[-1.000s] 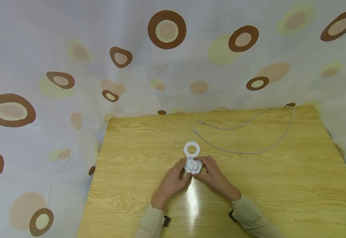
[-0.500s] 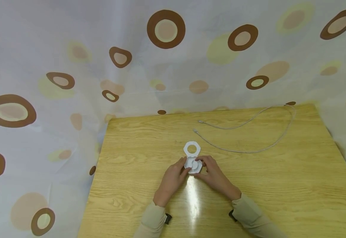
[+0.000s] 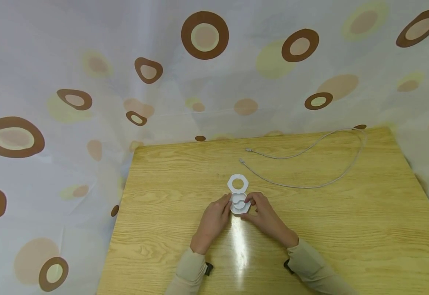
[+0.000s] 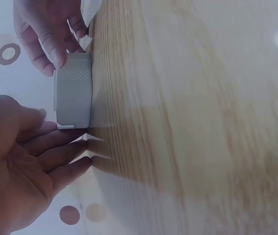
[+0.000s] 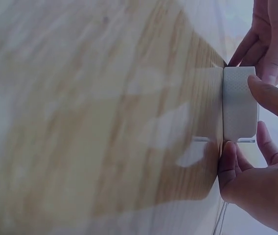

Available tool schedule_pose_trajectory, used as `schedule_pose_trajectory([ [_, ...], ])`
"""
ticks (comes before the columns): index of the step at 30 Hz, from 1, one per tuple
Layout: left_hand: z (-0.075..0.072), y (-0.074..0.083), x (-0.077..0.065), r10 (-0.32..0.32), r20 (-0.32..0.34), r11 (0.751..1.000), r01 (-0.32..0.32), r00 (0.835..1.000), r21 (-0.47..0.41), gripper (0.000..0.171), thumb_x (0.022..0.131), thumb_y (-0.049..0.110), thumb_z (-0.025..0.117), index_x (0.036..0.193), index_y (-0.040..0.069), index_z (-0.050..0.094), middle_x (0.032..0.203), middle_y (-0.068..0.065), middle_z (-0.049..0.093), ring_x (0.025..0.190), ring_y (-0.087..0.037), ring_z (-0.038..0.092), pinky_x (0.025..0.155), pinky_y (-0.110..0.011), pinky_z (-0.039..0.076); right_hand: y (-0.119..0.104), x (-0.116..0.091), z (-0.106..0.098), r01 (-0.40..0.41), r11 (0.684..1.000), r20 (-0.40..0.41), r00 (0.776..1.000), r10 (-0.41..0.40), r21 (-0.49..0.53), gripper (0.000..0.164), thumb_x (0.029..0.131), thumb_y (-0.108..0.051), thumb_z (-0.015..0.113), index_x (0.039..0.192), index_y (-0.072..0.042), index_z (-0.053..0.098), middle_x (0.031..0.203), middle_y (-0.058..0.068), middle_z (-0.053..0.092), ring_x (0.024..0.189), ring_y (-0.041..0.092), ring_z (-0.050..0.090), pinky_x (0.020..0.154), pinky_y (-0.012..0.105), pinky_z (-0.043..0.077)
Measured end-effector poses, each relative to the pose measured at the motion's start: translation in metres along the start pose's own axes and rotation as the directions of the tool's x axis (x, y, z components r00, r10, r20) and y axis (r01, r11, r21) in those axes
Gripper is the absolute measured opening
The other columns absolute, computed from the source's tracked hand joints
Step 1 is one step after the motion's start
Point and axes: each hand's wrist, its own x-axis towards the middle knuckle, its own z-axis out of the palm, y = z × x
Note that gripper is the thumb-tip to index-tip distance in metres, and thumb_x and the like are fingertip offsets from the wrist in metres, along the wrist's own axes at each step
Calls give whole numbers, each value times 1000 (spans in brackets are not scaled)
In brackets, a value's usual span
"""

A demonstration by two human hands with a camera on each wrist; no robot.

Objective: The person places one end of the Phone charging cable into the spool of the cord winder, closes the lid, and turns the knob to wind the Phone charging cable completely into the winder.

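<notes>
Left hand (image 3: 212,217) and right hand (image 3: 266,219) together at a small white box (image 3: 238,197) on a wooden table (image 3: 163,246). Box directly between the two sets of fingertips, just ahead of the palms, touched from both sides. Left fingers nearly straight, laid against the box's left side without wrapping it; right thumb at the near wall and right forefinger bent in at the right rim, in a light pinch on the box. Right hand the nearer to the inside. Forefinger on the round piece (image 3: 240,204) in the box or only on the rim: impossible to tell.

Long axis of the opened box pointing straight away from the hands, with the lid (image 3: 246,184) laid back at the far end, round hole through its middle.

Visible from the head only: that lid ring and the box's interior. Visible from the wrists only: a finely textured side wall (image 4: 74,93), flat-based on the table, plus lower left fingertips (image 4: 86,161) down at table level beside it.

Beyond the hands and off to the right, a pale cord (image 3: 303,187) in a wide loop, both plugs (image 3: 242,161) past the lid. Farthest out, a ring-patterned sheet (image 3: 214,90).
</notes>
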Motion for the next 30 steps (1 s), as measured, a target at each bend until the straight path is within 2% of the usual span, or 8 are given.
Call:
schedule_pose_trajectory([
  [3,0,0,0,6,0,1000,-6,1000,-4,48,101,33,54,139,5,54,133,-16,62,116,-26,66,94,-40,54,0,-1,0,-11,1000,-1,1000,11,5,51,79,-24,82,118,-6,54,115,10,55,100,23,50,79,29,45],
  [8,-1,1,0,5,29,1000,-5,1000,-17,57,95,37,62,143,9,50,127,-13,66,93,-15,67,83,-33,56,-2,-3,-1,-23,1000,17,1000,23,7,65,82,-27,80,135,-8,49,126,11,52,104,23,51,82,34,47],
  [11,-3,2,1,8,39,1000,-7,999,-31,54,94,34,65,142,14,52,121,-12,70,101,-18,68,87,-36,55,-2,-3,-1,-3,1000,14,1000,3,-3,64,82,-28,79,136,-10,49,128,11,51,105,24,52,83,36,48],
  [15,-5,4,2,28,34,999,-27,999,-22,46,93,31,66,137,16,58,94,-8,74,123,-30,61,97,-43,53,-3,-4,-1,11,1000,4,1000,-11,-3,62,82,-27,79,134,-9,51,127,11,52,104,24,52,84,37,48],
  [18,-6,4,2,33,36,999,-32,999,-24,45,93,29,66,135,16,60,80,-5,70,123,-31,61,94,-43,54,-3,-5,-1,10,1000,2,1000,-10,5,60,82,-24,80,132,-8,51,124,11,52,102,23,50,83,34,47],
  [22,-5,3,2,34,39,999,-32,999,-31,44,94,29,65,136,16,59,73,-3,66,124,-30,60,92,-41,55,-3,-5,0,10,1000,-3,1000,-10,10,59,82,-23,80,131,-8,52,121,9,53,100,22,50,83,32,44],
  [26,-4,3,2,34,46,999,-33,998,-26,45,95,29,63,138,17,57,104,-9,74,126,-30,59,98,-42,52,-3,-4,0,10,1000,-5,1000,-10,10,59,82,-23,80,131,-9,51,121,8,53,100,21,50,84,33,44],
  [30,-5,4,2,28,54,999,-26,998,-28,46,95,29,62,139,18,56,130,-9,65,127,-30,58,101,-43,50,-2,-4,0,3,1000,-6,1000,-3,10,58,82,-24,80,131,-9,51,120,7,53,101,21,49,84,31,43],
])
